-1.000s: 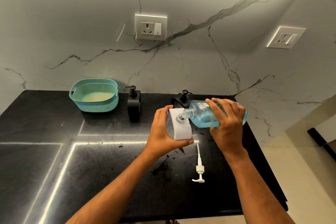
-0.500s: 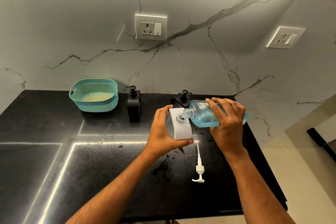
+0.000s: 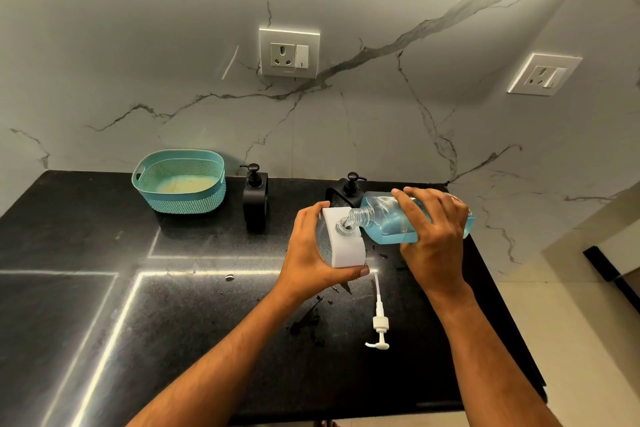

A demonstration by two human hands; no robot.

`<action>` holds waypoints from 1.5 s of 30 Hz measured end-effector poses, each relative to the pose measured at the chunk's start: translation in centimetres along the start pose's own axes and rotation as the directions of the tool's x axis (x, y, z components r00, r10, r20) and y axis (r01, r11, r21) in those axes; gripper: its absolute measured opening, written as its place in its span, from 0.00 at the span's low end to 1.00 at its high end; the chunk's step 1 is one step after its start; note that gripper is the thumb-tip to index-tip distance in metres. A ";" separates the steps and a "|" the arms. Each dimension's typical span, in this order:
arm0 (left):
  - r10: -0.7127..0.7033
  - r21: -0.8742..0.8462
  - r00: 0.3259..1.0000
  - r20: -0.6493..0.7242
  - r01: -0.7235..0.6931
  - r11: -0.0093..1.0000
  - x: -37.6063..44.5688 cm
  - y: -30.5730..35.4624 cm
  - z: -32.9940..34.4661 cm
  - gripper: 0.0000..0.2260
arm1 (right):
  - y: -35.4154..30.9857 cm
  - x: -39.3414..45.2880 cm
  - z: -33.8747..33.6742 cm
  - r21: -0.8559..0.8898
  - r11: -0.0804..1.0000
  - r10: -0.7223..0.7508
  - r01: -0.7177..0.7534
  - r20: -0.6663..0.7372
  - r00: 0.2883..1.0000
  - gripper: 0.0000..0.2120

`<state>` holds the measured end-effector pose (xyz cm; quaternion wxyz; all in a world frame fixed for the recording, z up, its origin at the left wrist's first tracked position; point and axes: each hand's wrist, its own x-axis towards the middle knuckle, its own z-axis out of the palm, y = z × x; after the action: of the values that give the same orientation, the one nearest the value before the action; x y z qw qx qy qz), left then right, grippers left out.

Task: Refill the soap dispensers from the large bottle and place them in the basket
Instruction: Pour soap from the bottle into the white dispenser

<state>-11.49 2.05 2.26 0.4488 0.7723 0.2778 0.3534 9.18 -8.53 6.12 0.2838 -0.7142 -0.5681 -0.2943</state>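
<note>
Pouring blue soap, nothing shifted since a second ago

Right hand (image 3: 433, 236) still grips the tilted clear large bottle (image 3: 388, 222), neck in the white square dispenser (image 3: 344, 241) clasped by left hand (image 3: 311, 253) above the black worktop (image 3: 104, 305); teal basket (image 3: 180, 180) far left

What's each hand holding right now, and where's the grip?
Left hand grips the white soap dispenser around its body. Right hand grips the large bottle of blue soap around its body, neck tipped into the dispenser's opening.
</note>
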 end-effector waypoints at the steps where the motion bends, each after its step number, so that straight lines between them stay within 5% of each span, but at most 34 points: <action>1: 0.001 0.001 1.000 -0.001 -0.001 1.000 0.0 0.0 0.0 0.53 | 0.0 0.0 0.0 0.000 1.000 -0.001 0.001 -0.002 1.000 0.35; 45: -0.002 0.005 1.000 0.000 0.002 1.000 -0.1 -0.1 0.1 0.53 | 0.0 0.1 -0.4 -0.003 1.000 -0.027 0.027 -0.005 1.000 0.33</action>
<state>-11.47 2.01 2.08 0.4475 0.7731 0.2794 0.3523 9.13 -8.76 6.52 0.2801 -0.7062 -0.5766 -0.3006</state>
